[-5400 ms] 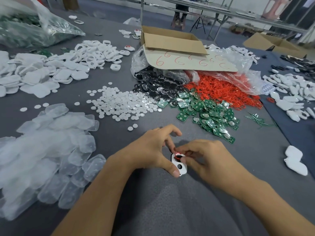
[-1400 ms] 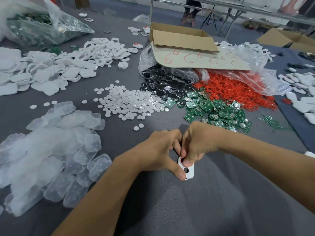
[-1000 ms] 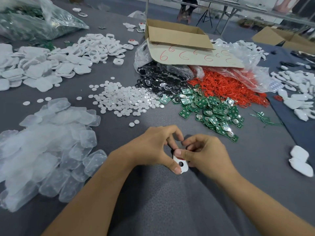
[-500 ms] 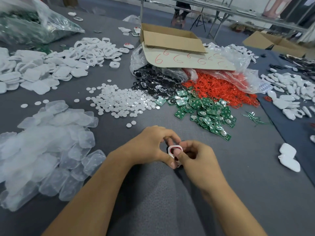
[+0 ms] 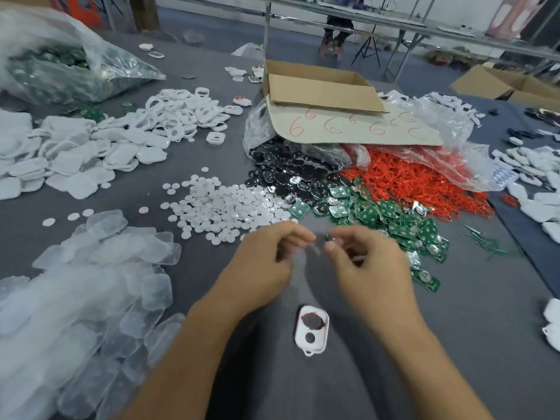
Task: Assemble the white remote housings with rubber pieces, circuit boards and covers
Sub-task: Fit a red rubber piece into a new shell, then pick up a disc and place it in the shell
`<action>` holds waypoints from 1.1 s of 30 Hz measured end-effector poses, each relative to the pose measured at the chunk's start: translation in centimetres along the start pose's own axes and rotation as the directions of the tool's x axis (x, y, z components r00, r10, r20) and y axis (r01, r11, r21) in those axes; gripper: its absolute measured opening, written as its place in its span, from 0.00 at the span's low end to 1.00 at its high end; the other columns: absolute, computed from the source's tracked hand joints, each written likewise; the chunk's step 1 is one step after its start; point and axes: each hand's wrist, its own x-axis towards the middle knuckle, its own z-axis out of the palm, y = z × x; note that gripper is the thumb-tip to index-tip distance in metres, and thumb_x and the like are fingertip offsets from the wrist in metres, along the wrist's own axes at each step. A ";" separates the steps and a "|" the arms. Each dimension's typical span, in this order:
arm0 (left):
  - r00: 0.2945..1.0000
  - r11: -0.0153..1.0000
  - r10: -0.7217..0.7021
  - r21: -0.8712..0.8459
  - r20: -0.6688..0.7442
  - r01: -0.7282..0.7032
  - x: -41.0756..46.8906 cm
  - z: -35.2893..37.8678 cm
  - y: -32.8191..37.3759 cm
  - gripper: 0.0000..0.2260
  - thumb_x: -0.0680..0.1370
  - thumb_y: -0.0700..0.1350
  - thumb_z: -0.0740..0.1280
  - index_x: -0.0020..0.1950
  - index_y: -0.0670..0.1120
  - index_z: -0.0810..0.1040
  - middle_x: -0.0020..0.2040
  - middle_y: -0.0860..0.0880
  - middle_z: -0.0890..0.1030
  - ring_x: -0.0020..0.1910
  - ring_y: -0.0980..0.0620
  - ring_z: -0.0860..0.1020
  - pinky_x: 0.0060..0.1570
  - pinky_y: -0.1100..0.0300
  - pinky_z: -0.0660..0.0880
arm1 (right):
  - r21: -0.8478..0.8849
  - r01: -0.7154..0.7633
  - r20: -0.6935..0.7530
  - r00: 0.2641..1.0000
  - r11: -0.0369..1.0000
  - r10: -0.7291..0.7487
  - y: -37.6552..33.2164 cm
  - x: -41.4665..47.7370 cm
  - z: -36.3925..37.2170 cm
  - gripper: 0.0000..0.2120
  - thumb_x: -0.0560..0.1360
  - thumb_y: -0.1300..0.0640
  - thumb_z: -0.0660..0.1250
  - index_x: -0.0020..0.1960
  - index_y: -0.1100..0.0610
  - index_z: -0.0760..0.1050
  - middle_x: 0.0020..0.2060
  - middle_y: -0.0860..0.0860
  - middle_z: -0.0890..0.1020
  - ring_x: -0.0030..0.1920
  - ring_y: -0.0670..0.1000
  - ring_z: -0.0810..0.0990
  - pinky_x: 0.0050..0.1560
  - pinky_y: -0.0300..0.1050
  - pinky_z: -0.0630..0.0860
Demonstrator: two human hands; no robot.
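A white remote housing [image 5: 311,328] lies flat on the grey table, with a red rubber piece showing round its upper hole. Neither hand touches it. My left hand [image 5: 266,265] and my right hand [image 5: 366,265] hover above and beyond it, fingertips nearly meeting, fingers curled and blurred by motion. A small grey smudge sits between the fingertips; whether either hand pinches something is unclear. Green circuit boards [image 5: 394,225] lie just beyond my right hand. Red rubber pieces [image 5: 418,180] are heaped behind them.
Clear plastic covers [image 5: 91,283] are piled at the left, white round discs [image 5: 224,207] in the middle, black button cells [image 5: 285,171] beyond. White housings [image 5: 91,147] spread at far left, more at the right edge. A cardboard box [image 5: 318,86] stands behind.
Half a second ago both hands held the housing between their fingers. Now it lies on the table nearer me, and both hands have lifted away from it toward the piles.
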 end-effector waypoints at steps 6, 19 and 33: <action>0.989 0.981 -0.023 0.186 -0.149 0.051 8.1 4.3 1.5 0.13 0.76 0.32 0.62 0.58 0.39 0.81 0.53 0.41 0.82 0.53 0.44 0.79 0.56 0.52 0.75 | -0.496 0.008 0.004 1.000 0.868 -0.007 2.1 10.3 3.8 0.11 0.78 0.54 0.68 0.57 0.46 0.83 0.57 0.52 0.80 0.56 0.58 0.69 0.54 0.50 0.66; 0.963 0.748 -0.252 -0.613 0.092 0.254 2.7 2.8 1.0 0.07 0.79 0.37 0.71 0.56 0.42 0.83 0.47 0.43 0.87 0.47 0.52 0.85 0.48 0.65 0.80 | 0.410 0.088 0.056 0.991 0.908 -0.121 3.0 2.9 0.0 0.13 0.76 0.68 0.69 0.51 0.52 0.85 0.43 0.46 0.87 0.45 0.45 0.84 0.48 0.41 0.78; 0.951 0.797 0.038 -0.584 0.308 0.158 -3.7 2.7 0.7 0.08 0.72 0.45 0.78 0.48 0.48 0.84 0.41 0.45 0.86 0.43 0.47 0.84 0.47 0.57 0.81 | 0.899 -0.197 0.162 0.979 0.391 0.121 4.5 -7.7 -0.8 0.16 0.69 0.60 0.73 0.57 0.55 0.83 0.56 0.62 0.84 0.58 0.58 0.82 0.61 0.47 0.78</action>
